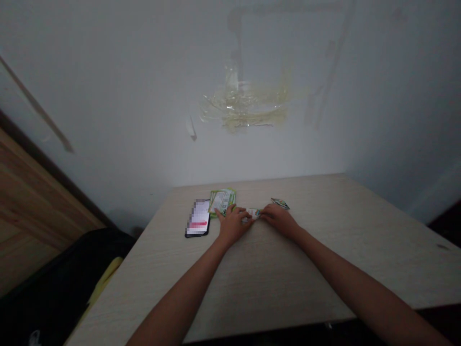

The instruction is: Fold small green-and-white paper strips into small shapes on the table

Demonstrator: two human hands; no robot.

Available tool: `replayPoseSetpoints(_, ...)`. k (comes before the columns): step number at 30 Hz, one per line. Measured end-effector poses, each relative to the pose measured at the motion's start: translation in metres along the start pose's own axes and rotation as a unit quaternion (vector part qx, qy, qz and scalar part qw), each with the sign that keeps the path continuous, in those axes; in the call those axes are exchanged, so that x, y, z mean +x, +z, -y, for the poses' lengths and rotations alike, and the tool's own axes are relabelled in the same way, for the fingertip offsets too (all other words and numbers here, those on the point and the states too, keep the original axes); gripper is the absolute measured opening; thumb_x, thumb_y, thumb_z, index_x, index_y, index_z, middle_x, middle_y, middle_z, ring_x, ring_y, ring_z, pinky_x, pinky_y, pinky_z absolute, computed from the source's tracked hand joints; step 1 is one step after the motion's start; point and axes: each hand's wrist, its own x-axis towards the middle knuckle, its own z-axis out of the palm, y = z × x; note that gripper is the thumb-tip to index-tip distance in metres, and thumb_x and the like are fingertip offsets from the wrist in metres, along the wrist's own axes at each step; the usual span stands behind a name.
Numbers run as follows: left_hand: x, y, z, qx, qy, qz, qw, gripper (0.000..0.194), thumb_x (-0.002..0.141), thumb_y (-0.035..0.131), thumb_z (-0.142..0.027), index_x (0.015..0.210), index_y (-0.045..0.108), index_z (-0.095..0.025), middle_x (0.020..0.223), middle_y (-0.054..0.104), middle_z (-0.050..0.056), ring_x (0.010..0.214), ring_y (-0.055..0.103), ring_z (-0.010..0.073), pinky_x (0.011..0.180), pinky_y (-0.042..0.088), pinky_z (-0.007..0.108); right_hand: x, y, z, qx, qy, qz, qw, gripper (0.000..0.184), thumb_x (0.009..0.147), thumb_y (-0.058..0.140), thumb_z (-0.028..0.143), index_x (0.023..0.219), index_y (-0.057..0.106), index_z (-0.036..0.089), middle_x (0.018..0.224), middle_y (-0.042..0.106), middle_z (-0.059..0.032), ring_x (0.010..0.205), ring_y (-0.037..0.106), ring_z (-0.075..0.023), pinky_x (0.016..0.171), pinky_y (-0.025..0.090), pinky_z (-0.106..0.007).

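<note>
Both my hands reach to the far middle of a pale wooden table (273, 269). My left hand (233, 223) and my right hand (280, 218) pinch the two ends of a small white-and-green wrapper (252, 213) that lies on the table between them. A green and white packet (222, 200) lies flat just beyond my left hand, its near edge under my fingers. A small dark torn piece of wrapper (280, 203) sits just behind my right hand.
A phone (198, 217) with a lit screen lies left of the packet. The table stands against a white wall with yellowed tape remains (245, 105). A black bag with a yellow part (72, 288) and wooden furniture (32, 211) are on the left.
</note>
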Motion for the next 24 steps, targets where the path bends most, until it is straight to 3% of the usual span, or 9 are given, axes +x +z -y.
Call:
replayPoseSetpoints(8, 0.002, 0.003, 0.003, -0.005, 0.002, -0.013, 1.000, 0.018, 0.084, 0.060, -0.051, 0.091, 0.072, -0.038, 0.120, 0.066, -0.003, 0.134, 0.037, 0.0316, 0.106, -0.005, 0.076, 0.010, 0.011, 0.018, -0.043, 0.089, -0.044, 0.994, 0.011, 0.089, 0.059, 0.023, 0.098, 0.059, 0.016, 0.087, 0.065, -0.0058, 0.081, 0.059, -0.0193, 0.075, 0.046, -0.031)
replayPoseSetpoints(11, 0.002, 0.002, 0.002, -0.006, 0.002, -0.010, 1.000, 0.020, 0.084, 0.060, -0.050, 0.093, 0.072, -0.038, 0.120, 0.066, -0.002, 0.134, 0.036, 0.0314, 0.106, -0.003, 0.076, 0.011, 0.009, 0.023, -0.065, 0.050, -0.046, 0.996, 0.005, 0.090, 0.056, 0.020, 0.092, 0.059, 0.017, 0.087, 0.062, -0.0060, 0.083, 0.057, -0.0194, 0.077, 0.045, -0.031)
replayPoseSetpoints(18, 0.001, 0.002, 0.001, -0.009, -0.004, -0.015, 1.000, 0.019, 0.084, 0.061, -0.049, 0.093, 0.072, -0.037, 0.121, 0.066, -0.003, 0.133, 0.037, 0.0305, 0.109, -0.004, 0.073, 0.005, 0.005, 0.026, -0.102, -0.008, -0.072, 0.992, 0.012, 0.091, 0.056, 0.020, 0.088, 0.068, 0.017, 0.091, 0.059, -0.0085, 0.086, 0.054, -0.0198, 0.078, 0.045, -0.032)
replayPoseSetpoints(24, 0.001, 0.005, 0.003, -0.007, -0.005, -0.018, 1.000, 0.021, 0.085, 0.058, -0.052, 0.096, 0.071, -0.039, 0.127, 0.064, -0.004, 0.135, 0.036, 0.0317, 0.108, -0.003, 0.074, 0.000, 0.006, 0.031, -0.103, -0.040, -0.043, 0.993, 0.015, 0.090, 0.056, 0.016, 0.097, 0.069, 0.015, 0.095, 0.062, -0.0099, 0.090, 0.055, -0.0206, 0.082, 0.046, -0.034)
